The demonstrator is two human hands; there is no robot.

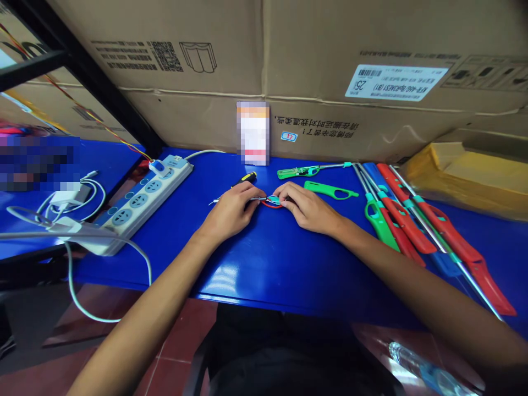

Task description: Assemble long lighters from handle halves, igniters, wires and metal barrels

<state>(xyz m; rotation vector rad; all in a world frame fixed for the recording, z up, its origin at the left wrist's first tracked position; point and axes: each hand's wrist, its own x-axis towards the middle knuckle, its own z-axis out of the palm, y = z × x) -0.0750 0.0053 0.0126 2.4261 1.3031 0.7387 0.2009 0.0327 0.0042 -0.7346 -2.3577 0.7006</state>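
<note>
My left hand (234, 212) is closed over a thin metal rod, with its fingers near the table top. My right hand (307, 208) pinches the other end of the same piece, a gas lighter (273, 200) with teal and red parts showing between the hands. Most of it is covered by my fingers. Just behind my left hand lies a screwdriver (246, 179) with a black and yellow handle. An opened green lighter (297, 172) with its inner parts exposed lies beyond my right hand, beside a loose green shell half (330, 190).
Several red, green and blue lighters (412, 214) lie at the right of the blue table (264, 269). A power strip (144, 201) with white cables stands left. A blurred upright packet (253, 133) leans on the large cardboard box (206, 104). Another carton (474, 170) sits back right.
</note>
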